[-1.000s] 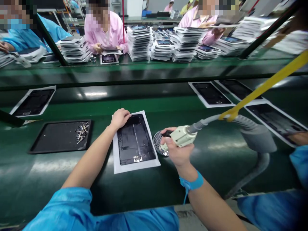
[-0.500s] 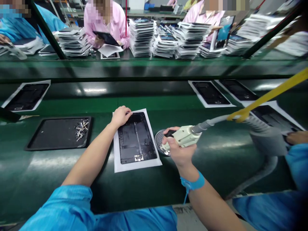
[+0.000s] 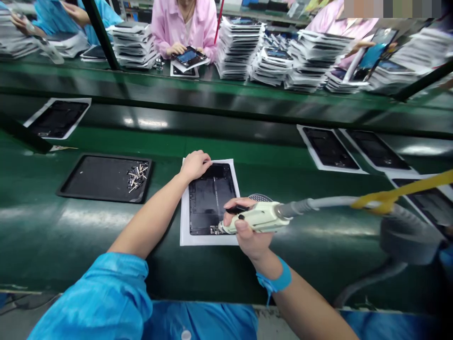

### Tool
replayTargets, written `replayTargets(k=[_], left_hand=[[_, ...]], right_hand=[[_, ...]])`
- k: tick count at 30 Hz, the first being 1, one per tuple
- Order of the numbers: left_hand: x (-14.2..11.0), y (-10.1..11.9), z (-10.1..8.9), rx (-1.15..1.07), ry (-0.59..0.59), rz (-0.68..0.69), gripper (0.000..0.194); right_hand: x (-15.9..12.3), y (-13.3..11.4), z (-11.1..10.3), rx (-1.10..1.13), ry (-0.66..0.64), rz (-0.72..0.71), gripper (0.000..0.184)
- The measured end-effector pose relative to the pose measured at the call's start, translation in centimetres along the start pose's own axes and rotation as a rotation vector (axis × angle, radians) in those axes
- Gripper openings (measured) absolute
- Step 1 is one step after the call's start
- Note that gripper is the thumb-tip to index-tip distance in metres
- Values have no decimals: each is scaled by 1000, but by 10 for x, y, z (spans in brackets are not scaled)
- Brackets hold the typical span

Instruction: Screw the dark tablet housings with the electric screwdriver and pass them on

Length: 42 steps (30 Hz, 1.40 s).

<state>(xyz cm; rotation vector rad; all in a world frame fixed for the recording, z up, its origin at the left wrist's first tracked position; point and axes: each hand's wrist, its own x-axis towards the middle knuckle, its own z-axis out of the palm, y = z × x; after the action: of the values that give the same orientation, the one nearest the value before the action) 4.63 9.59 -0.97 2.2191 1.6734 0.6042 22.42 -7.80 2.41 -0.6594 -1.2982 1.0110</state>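
A black tablet housing (image 3: 203, 203) lies face up on a white sheet (image 3: 185, 233) on the green bench. My left hand (image 3: 195, 165) rests on its upper left edge, fingers bent over the rim and holding it. In my right hand (image 3: 256, 241) is a pale electric screwdriver (image 3: 264, 218), lying nearly level, its tip at the small silvery part by the housing's lower edge. Whether the tip touches a screw there is too small to tell. My hand and the tool hide the housing's lower right corner and most of a round perforated dish (image 3: 260, 196).
At left, a black tray (image 3: 95, 179) holds several small loose parts (image 3: 137, 177). More housings on sheets lie at far left (image 3: 58, 119) and right (image 3: 329, 147). A grey hose (image 3: 323, 203) and yellow strap (image 3: 421, 184) run rightward. Opposite, people work beside tall stacks (image 3: 238, 49).
My right hand has brought the screwdriver left, from the perforated dish to the housing's lower edge. My left hand stays on the housing. The view has shifted; the person opposite has lowered their tablet.
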Motion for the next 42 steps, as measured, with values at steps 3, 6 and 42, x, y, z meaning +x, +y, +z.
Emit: replayTargets(k=[3,6,42], left_hand=[[0,1,1,-3,1,1,19],[1,1,2,20,0,0,20],[-168,60,-43,421,-322,-462,43]], right_hand=[[1,3,3,18,10,3,27],[1,4,4,-2,13,26,27],[-1,21,7,-110,-17,140,28]])
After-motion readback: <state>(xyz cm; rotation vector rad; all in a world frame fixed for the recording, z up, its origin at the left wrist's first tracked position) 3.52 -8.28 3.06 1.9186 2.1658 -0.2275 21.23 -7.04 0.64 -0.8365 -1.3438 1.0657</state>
